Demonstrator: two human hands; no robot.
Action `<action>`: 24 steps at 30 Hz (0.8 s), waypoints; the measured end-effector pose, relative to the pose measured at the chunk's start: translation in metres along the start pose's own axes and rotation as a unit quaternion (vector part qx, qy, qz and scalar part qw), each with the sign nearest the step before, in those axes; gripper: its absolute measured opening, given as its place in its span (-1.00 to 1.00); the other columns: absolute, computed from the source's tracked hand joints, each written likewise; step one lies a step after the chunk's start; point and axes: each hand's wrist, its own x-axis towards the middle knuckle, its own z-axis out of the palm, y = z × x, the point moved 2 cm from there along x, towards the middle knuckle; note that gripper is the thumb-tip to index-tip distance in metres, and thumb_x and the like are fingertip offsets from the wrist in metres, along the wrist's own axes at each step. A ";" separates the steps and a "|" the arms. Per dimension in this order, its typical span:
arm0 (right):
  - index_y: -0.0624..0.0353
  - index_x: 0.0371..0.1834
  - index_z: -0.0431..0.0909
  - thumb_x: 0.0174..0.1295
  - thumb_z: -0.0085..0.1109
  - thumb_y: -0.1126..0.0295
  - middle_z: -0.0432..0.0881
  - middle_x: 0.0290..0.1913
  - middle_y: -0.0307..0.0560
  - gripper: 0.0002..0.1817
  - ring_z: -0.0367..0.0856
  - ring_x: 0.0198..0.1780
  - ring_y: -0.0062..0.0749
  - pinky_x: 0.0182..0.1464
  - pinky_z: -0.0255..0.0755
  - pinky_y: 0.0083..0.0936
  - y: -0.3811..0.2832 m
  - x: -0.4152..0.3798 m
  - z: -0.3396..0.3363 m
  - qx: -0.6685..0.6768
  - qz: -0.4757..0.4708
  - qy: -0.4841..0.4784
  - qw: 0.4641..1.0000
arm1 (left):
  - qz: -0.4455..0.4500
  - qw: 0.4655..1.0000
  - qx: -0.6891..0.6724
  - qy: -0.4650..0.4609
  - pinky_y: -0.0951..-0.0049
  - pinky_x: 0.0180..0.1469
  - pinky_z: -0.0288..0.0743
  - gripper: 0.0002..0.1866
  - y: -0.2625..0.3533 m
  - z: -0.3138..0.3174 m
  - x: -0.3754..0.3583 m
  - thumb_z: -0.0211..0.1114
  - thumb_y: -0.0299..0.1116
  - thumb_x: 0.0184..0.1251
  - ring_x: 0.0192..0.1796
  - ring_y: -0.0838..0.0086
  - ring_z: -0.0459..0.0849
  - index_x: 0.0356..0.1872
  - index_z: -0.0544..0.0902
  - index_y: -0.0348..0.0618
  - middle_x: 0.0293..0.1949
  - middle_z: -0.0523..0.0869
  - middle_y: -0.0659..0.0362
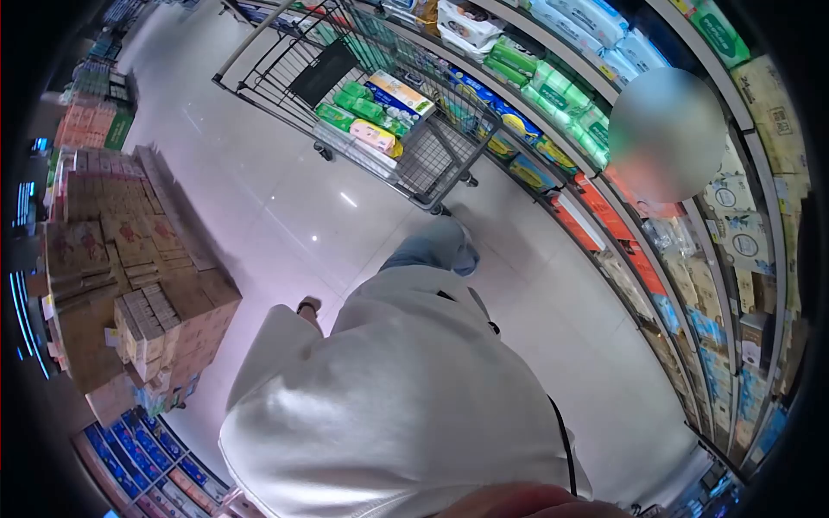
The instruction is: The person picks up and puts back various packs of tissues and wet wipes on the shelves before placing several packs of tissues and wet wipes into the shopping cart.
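Note:
A small part of my left hand (pixel 308 304) shows past the light sleeve, with a dark band at the wrist; its fingers are too small and hidden to read. Nothing visible touches it, and bare floor lies around it. My right hand is out of view. Ahead stands a wire shopping cart (pixel 423 168), apart from my body. In it lie several green packs (pixel 358 105), a pink and yellow pack (pixel 376 136) and a white, orange and blue pack (pixel 399 91).
Shelves (pixel 527 34) of wrapped packs curve along the right, partly hidden by a round blurred patch. Stacked cardboard cartons (pixel 173 319) stand on the left. Blue packs (pixel 129 449) fill a rack at lower left. Glossy tiled floor (pixel 285 216) runs between. A blurred reddish shape crosses the bottom edge.

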 end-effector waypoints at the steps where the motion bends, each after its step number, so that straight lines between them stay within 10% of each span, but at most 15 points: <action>1: 0.14 -0.06 0.64 0.40 -0.02 0.27 0.66 -0.44 -0.10 -0.73 0.61 -0.44 -0.46 -0.43 0.47 -0.48 -0.012 0.010 -0.005 0.004 -0.015 0.007 1.000 | 0.002 1.000 -0.010 -0.002 0.15 -0.34 0.67 -0.70 -0.036 -0.014 0.001 0.10 -0.22 0.50 -0.36 0.14 0.79 -0.09 0.71 -0.20 -0.22 0.80 0.01; 5: 0.12 -0.04 0.64 0.37 -0.01 0.29 0.67 -0.44 -0.09 -0.73 0.62 -0.46 -0.46 -0.47 0.46 -0.47 -0.096 0.066 -0.040 0.057 -0.131 0.079 0.987 | 0.014 0.981 -0.152 -0.117 0.10 -0.06 0.65 -0.70 -0.056 -0.041 -0.096 0.06 -0.18 0.49 -0.14 0.22 0.78 0.07 0.58 -0.08 -0.09 0.78 0.01; 9: 0.17 -0.15 0.63 0.42 0.04 0.30 0.67 -0.43 -0.17 -0.79 0.59 -0.41 -0.59 -0.39 0.41 -0.60 -0.330 0.013 -0.048 0.083 -0.301 0.146 0.939 | 0.103 0.964 -0.226 -0.097 0.15 -0.17 0.62 -0.66 0.002 -0.060 -0.043 0.09 -0.16 0.47 -0.18 0.29 0.78 0.12 0.53 -0.09 -0.12 0.79 0.03; 18: 0.21 -0.15 0.60 0.50 0.04 0.40 0.58 -0.44 -0.22 -0.84 0.54 -0.35 -0.60 -0.23 0.42 -0.62 -0.631 -0.075 0.222 -0.041 -0.532 0.093 0.841 | 0.420 0.868 -0.263 -0.003 0.41 -0.11 0.62 -0.73 0.153 -0.226 -0.054 0.20 -0.34 0.45 -0.24 0.38 0.74 0.04 0.62 -0.26 -0.25 0.77 0.04; 24: 0.14 -0.19 0.65 0.43 -0.03 0.19 0.71 -0.25 0.17 -0.69 0.66 -0.14 0.19 -0.12 0.47 0.03 -0.663 -0.076 0.366 -0.275 -0.437 0.221 0.827 | 0.407 0.872 -0.245 0.114 0.43 -0.11 0.59 -0.76 0.132 -0.387 -0.048 0.14 -0.41 0.44 -0.22 0.47 0.73 0.01 0.65 -0.25 -0.32 0.77 0.11</action>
